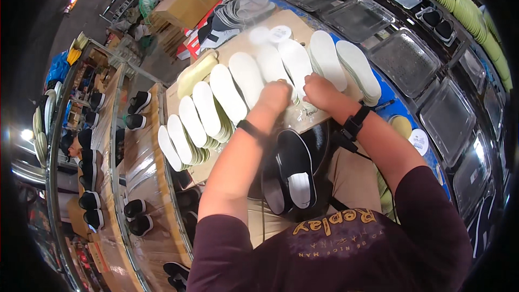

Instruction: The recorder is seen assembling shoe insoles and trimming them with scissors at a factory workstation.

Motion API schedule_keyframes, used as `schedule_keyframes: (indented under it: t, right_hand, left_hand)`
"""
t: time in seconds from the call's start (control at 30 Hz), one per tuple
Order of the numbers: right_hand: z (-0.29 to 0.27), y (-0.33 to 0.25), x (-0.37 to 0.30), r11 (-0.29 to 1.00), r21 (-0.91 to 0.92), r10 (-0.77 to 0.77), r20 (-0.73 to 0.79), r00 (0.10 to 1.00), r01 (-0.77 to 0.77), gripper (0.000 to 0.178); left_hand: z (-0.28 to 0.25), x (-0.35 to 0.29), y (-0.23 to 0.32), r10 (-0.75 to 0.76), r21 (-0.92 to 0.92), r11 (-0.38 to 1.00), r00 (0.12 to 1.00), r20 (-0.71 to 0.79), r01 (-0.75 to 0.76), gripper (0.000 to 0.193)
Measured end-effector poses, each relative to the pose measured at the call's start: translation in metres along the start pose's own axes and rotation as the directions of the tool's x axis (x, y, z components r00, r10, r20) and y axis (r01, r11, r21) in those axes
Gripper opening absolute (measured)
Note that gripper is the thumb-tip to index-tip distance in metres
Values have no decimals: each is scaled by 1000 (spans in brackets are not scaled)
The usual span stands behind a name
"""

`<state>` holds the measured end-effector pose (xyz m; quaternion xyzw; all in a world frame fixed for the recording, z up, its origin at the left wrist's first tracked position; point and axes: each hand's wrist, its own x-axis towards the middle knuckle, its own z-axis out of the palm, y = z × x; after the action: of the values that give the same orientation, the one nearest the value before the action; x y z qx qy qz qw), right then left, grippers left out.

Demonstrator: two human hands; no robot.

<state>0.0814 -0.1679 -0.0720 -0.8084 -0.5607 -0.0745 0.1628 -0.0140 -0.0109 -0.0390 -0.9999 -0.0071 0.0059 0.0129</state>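
Observation:
My left hand (275,95) is closed at the near ends of the white insole stacks, with its fingers curled. Close to it on the right, my right hand (320,92) is closed too, knuckles up. What either hand pinches is hidden. Between and beyond them lies a white insole (295,60) on top of its stack. A row of further white insole stacks (246,75) spreads to both sides on a cardboard sheet (294,21). Below my hands, a pair of black shoes (294,154) rests at my lap, one with a white patch inside its heel.
Racks with black shoes (139,101) on wrapped boards stand at left. On the right runs a line of clear plastic trays (405,59). A cardboard box (189,0) sits at the far left of the work surface. Round lids (418,141) lie on the blue edge at right.

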Motion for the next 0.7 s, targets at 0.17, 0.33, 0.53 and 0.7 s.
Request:
schedule_keyframes:
  t: [0.17, 0.33, 0.53, 0.7]
  right_hand:
    - [6, -15, -8, 976, -199, -85, 42, 996, 92, 12]
    - [-30, -14, -16, 997, -35, -76, -567, 820, 67, 12]
    - [-153, -70, -134, 873, 477, 134, -438, 889, 103, 17]
    - [-181, -88, -209, 619, 748, 394, -32, 919, -239, 15]
  left_hand:
    - [-26, -24, -1, 14, -46, 998, 934, -356, -32, 8]
    - [-89, -134, 27, -310, -334, 941, 538, -784, 55, 15]
    - [-111, -326, 58, -566, -615, 783, 514, -644, 92, 22]
    - [-108, -413, 98, -854, -903, 425, 359, -378, 61, 14]
